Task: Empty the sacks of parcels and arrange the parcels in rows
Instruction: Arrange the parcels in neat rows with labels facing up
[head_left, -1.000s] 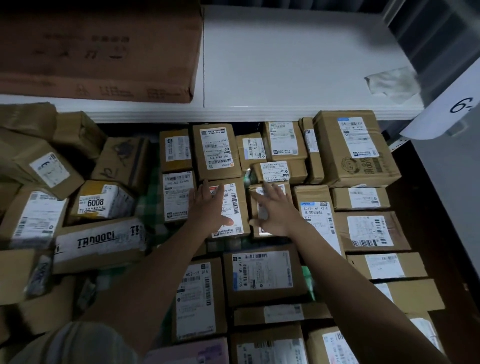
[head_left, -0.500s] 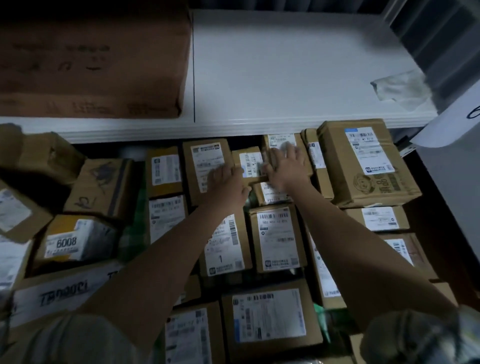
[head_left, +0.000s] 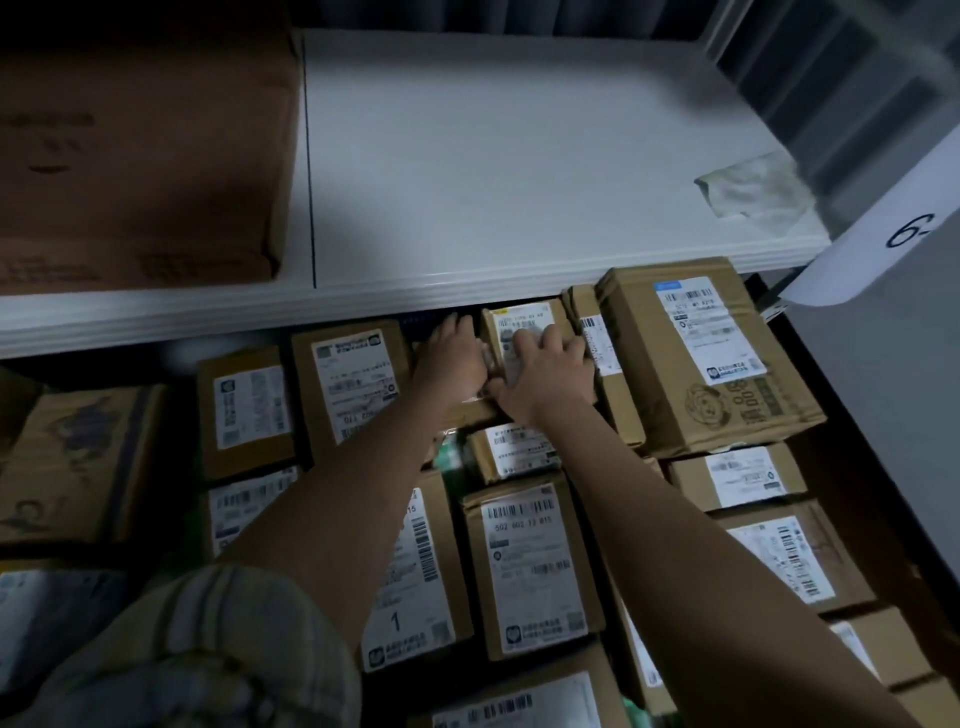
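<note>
Brown cardboard parcels with white barcode labels lie in rows below a white shelf (head_left: 519, 182). Both my arms reach into the back row. My right hand (head_left: 545, 374) lies on a small parcel (head_left: 522, 318) at the shelf's edge, fingers curled over its label and thumb at its near left corner. My left hand (head_left: 452, 358) rests beside that parcel on its left, fingers stretched back under the shelf. A thin upright parcel (head_left: 592, 332) and a large parcel (head_left: 691, 384) stand to the right of the small one. Whatever lies under my left palm is hidden.
A big brown carton (head_left: 140, 156) sits on the shelf's left and a crumpled cloth (head_left: 753, 192) on its right. A white sign marked 6 (head_left: 904, 234) hangs at the right. Unsorted parcels (head_left: 78, 462) pile up on the left. Green sack fabric (head_left: 448, 457) shows between boxes.
Both hands have travelled from the middle rows up to the back row under the shelf. The right hand now curls on the small rear parcel, and the view has moved closer.
</note>
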